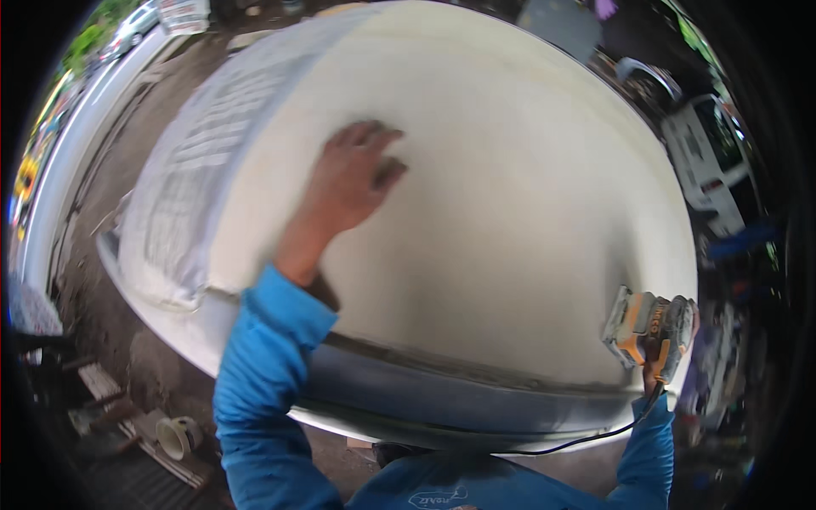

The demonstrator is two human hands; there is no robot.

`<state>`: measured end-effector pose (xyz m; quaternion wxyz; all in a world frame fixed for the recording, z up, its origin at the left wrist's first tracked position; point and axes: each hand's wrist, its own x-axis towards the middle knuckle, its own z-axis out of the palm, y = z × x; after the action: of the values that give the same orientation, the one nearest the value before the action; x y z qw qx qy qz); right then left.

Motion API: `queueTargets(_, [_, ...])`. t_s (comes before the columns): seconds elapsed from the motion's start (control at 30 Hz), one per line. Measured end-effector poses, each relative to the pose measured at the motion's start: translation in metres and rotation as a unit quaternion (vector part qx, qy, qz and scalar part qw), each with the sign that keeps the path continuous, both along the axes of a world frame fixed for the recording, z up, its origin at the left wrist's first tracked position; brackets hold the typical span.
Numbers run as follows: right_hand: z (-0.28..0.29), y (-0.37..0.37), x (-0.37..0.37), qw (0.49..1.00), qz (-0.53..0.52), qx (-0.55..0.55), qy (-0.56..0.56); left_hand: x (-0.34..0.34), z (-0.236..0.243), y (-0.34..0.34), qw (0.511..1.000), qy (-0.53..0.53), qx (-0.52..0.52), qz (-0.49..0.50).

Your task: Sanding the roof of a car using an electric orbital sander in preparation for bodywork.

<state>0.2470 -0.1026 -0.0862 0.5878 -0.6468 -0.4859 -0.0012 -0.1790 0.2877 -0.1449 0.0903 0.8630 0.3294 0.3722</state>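
A large, domed cream vehicle panel (476,204) fills the middle of the view, with dusty grey patches on it. My left hand (353,174) is over its left half, fingers apart and slightly blurred, holding nothing. I cannot tell whether the palm touches the surface. At the panel's near right edge, my right hand (652,361) grips a dusty yellow-and-black electric sander (648,327). The sander is tilted on its side, its pad facing left. A black power cord (586,439) runs from it toward my body.
Pale masking sheet (200,153) covers the panel's left side. A dark glass band (425,399) lies along its near edge. At lower left are a cream bucket (177,438) and planks. A white vehicle part (710,161) stands at right; a road (64,187) runs at far left.
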Motion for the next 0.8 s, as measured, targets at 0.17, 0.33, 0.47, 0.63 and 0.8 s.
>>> queueTargets(0.17, [0.019,-0.038,-0.039,0.986,-0.037,-0.101,-0.125,-0.003,0.016,-0.015,0.999,0.037,-0.029,0.005])
queueTargets(0.33, [0.028,0.076,-0.002,0.996,0.048,-0.062,-0.048,-0.003,0.023,-0.02,0.997,0.053,-0.058,0.002])
queueTargets(0.47, [0.025,0.198,0.044,0.985,0.011,-0.041,-0.168,-0.002,0.022,-0.021,0.995,0.063,-0.07,0.019])
queueTargets(0.63, [0.02,0.327,0.081,0.98,0.05,-0.02,-0.19,-0.003,0.022,-0.023,0.996,0.053,-0.068,0.018])
queueTargets(0.8, [0.02,0.389,0.089,0.987,0.132,0.033,-0.09,-0.004,0.018,-0.021,0.997,0.036,-0.072,0.019])
